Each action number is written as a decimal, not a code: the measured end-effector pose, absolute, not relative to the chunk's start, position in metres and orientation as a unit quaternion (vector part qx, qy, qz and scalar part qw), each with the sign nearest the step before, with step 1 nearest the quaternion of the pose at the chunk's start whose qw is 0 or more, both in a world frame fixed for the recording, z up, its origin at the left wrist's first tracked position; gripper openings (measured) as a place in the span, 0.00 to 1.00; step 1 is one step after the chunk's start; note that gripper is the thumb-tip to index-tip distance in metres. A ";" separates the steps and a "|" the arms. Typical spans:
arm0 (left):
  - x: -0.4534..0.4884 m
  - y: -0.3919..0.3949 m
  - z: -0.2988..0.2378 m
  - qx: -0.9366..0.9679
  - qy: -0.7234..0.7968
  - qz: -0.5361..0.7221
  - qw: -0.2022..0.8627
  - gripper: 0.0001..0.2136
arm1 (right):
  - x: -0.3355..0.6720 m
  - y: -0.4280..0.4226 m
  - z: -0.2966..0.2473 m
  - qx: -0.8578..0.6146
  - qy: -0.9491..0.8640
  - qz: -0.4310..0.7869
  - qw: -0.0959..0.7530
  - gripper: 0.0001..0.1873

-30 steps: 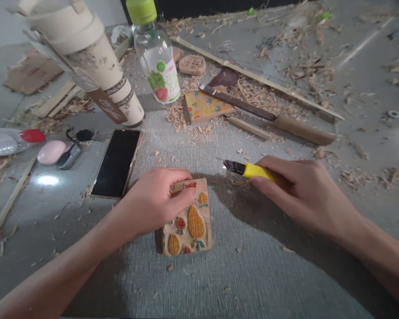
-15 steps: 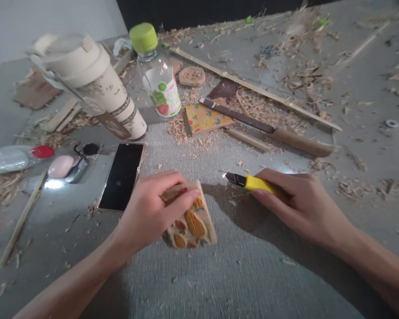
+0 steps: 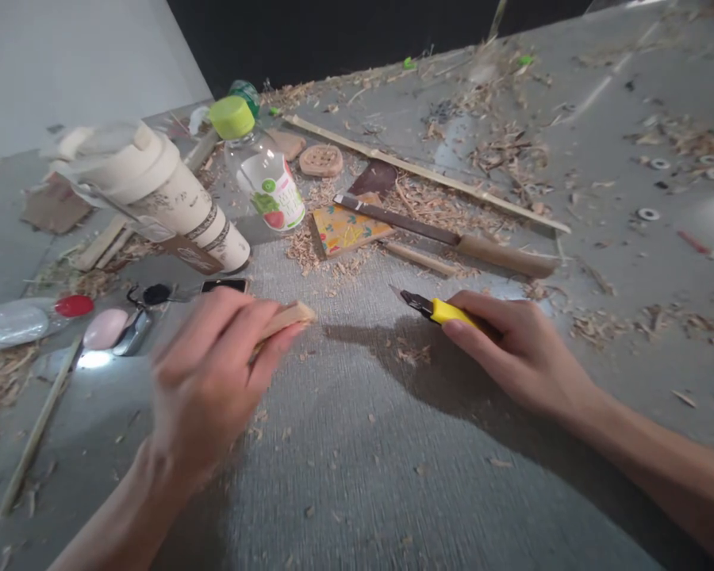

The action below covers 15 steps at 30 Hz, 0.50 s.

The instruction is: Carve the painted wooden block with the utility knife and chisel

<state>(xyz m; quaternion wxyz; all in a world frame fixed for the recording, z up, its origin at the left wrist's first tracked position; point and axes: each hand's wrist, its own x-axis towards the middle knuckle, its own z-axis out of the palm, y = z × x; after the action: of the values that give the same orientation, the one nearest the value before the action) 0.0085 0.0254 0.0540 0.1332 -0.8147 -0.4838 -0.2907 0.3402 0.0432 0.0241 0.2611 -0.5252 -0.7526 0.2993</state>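
My left hand (image 3: 214, 373) is closed around a small carved wooden block (image 3: 284, 319), turned edge-on, so its painted face is hidden. It is held above the grey table mat (image 3: 357, 444). In my right hand (image 3: 512, 341) is a yellow utility knife (image 3: 449, 312), its thin blade pointing up and left, apart from the block. Wood shavings (image 3: 413, 353) lie on the mat below the knife. Behind my left hand a phone (image 3: 224, 286) is mostly covered.
A cream tumbler (image 3: 172, 190) and a green-capped bottle (image 3: 267, 182) stand at the back left. Beyond the knife lie a yellow patterned block (image 3: 348, 230), a file with a wooden handle (image 3: 505, 255) and a long wooden strip (image 3: 428, 170). A pink-topped lamp (image 3: 105, 329) glows at left.
My left hand has moved left and tipped the block from showing its painted carved face to edge-on. My right hand keeps the knife in nearly the same place. The view has shifted slightly.
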 end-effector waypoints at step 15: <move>0.037 0.027 0.061 -0.564 -0.619 -0.305 -0.454 0.18 | 0.342 0.040 0.024 -0.512 -0.757 0.309 0.265 0.26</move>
<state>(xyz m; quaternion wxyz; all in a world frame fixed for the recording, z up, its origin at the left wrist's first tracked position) 0.0366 0.0267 0.0613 -0.4537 -0.5642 -0.6185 -0.3054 0.3417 0.0398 0.0242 0.2653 -0.5117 -0.7567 0.3085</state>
